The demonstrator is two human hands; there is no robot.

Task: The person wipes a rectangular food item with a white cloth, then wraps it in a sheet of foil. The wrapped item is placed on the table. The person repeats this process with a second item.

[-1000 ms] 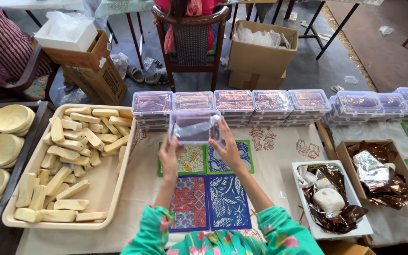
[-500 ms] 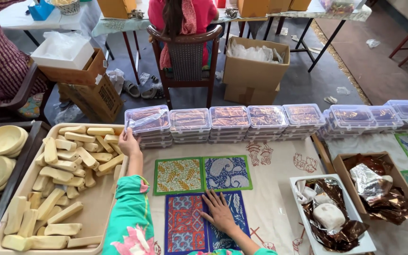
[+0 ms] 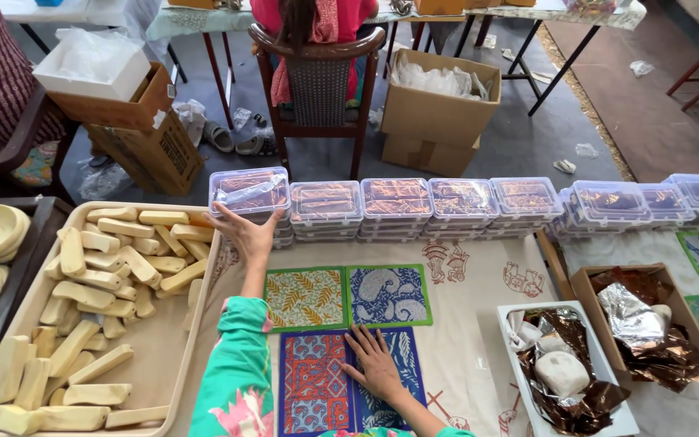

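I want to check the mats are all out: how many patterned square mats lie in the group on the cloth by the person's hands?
4: a yellow leaf mat and blue paisley mat behind, a red mat and dark blue mat in front under the right hand.

From my feed, both arms wear sleeves of bright turquoise-green fabric printed with large pink flowers. The left sleeve (image 3: 232,372) ends just short of the wrist, leaving the left hand (image 3: 246,232) bare. Only the cuff edge of the right sleeve (image 3: 446,431) shows at the bottom border, below the bare right hand (image 3: 375,364). I see no rings or watch.
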